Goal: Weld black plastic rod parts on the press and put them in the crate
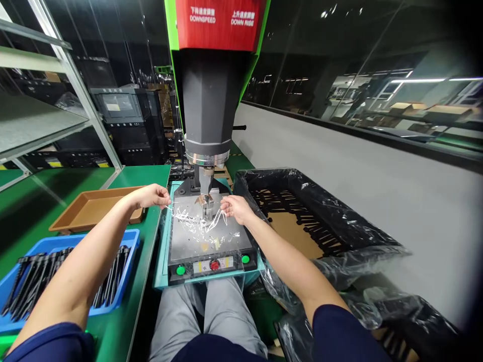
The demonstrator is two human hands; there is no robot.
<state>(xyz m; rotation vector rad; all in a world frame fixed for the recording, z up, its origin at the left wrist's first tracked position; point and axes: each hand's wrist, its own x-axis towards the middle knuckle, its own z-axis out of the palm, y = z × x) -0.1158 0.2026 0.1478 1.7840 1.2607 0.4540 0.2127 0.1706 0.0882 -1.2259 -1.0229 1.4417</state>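
My left hand [157, 196] is at the left edge of the machine's metal plate [188, 246]. Its fingertips are pinched on what looks like a thin white strand. On the other side of the metal fixture [207, 207], my right hand [236, 208] pinches a looped thin white strand [217, 220] that hangs over the plate. White scraps [184, 216] lie scattered across the plate, mostly left of the fixture. Directly above the fixture is the press head [206, 176] of the green, red and black machine [207, 90].
Green buttons [180, 270] and a red button [214, 265] line the plate's front. At left are a brown tray [85, 211] and a blue tray [130, 241] of black parts [113, 281]. A plastic-lined bin [294, 176] with black parts stands at right.
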